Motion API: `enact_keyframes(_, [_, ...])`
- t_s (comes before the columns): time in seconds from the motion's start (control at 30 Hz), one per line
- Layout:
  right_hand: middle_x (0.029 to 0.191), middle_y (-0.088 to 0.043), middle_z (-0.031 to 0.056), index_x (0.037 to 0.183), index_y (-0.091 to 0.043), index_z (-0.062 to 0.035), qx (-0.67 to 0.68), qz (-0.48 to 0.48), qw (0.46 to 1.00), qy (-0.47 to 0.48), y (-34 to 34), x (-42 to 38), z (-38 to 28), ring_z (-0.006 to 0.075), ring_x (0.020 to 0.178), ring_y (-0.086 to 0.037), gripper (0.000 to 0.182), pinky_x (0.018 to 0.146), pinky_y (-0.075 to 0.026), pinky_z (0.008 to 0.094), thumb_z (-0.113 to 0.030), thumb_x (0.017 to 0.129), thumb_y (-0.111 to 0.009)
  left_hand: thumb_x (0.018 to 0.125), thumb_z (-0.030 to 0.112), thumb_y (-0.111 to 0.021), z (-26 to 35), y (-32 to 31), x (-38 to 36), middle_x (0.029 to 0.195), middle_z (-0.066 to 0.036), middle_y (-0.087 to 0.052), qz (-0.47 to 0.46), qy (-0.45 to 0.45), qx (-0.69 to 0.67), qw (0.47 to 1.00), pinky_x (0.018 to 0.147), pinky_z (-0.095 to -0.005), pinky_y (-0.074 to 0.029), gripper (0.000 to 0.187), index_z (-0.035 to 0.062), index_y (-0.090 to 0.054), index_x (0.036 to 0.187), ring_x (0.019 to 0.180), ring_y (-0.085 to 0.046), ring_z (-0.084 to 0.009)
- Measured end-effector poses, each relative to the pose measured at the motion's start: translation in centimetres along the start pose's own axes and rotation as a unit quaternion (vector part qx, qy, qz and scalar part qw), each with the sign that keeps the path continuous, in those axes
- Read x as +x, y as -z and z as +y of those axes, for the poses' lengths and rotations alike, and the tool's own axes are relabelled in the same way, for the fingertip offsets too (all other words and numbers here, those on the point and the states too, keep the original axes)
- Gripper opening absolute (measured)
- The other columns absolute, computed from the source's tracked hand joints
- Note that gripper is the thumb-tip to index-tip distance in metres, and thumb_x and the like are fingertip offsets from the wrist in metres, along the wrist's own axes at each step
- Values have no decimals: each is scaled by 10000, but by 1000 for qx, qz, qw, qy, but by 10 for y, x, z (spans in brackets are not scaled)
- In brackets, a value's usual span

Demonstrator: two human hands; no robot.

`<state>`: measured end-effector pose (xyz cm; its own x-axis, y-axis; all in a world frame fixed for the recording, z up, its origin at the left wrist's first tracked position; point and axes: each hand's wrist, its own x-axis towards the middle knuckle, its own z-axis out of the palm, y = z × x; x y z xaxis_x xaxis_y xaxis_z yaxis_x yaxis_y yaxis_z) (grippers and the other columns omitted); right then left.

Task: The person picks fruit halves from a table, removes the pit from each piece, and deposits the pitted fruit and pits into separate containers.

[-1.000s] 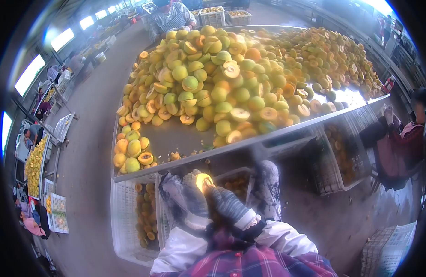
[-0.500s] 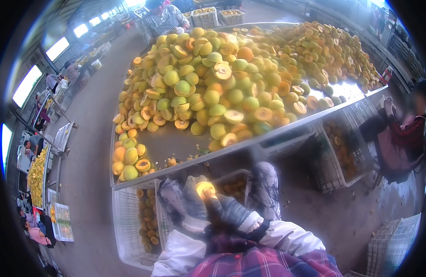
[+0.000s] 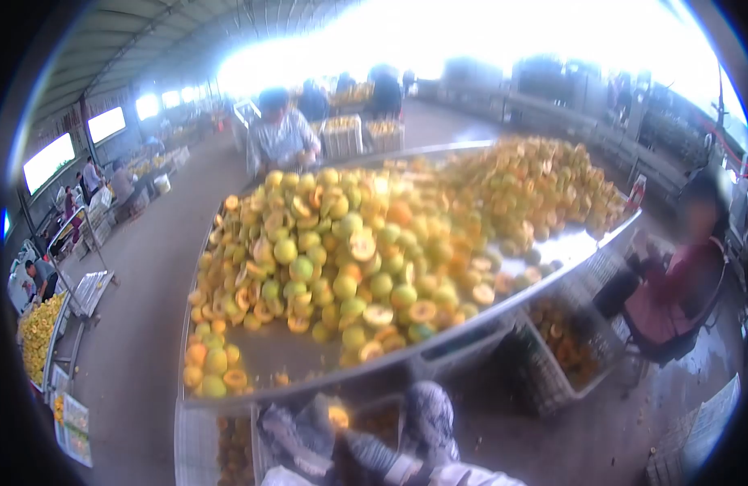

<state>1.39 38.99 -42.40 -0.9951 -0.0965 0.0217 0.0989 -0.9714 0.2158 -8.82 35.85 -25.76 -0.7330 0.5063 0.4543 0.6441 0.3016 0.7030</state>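
Note:
Low in the head view, just beyond the metal table's near edge, my left hand [image 3: 313, 425] is gloved and closed around an orange fruit half [image 3: 338, 416]. Close against it on the right is my right hand [image 3: 364, 452], in a dark glove, its fingertips at the fruit. Motion blur hides the fingers' detail and any small tool. Above both hands, a large heap of green and orange fruit [image 3: 309, 251], many pieces halved, lies on the metal table [image 3: 301, 368].
Below the table's edge stand a white crate [image 3: 197, 445] at left and a crate of fruit halves [image 3: 544, 368] at right. A seated person [image 3: 673, 283] is at the right; another person [image 3: 283, 138] stands beyond the table. More crates [image 3: 341, 138] stand behind.
The head view has tilted up, so the table, fruit and both hands appear lower, and more of the hall shows. Both hands are still together at the orange fruit.

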Motion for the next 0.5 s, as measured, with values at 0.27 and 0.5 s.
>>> enact_keyframes(0.27, [963,-619,166,1304,-416,6,-742,142,653,55,-109,-6,6,313,824,-620,387,716,-496,409,-246,1023,-331,950,221,-568,25,30,32,793,-81,-665,-134,156,-128,970,621,-305,-521,243,-2,-664,965,690,-634,-178])
enact_keyframes(0.5, [942,-635,131,1204,-499,-9,-790,136,595,59,-126,-3,-9,269,823,-628,328,717,-502,383,-249,1027,-364,943,213,-586,23,38,53,788,-79,-668,-201,253,-253,912,606,-290,-518,230,-3,-666,952,680,-633,-167])
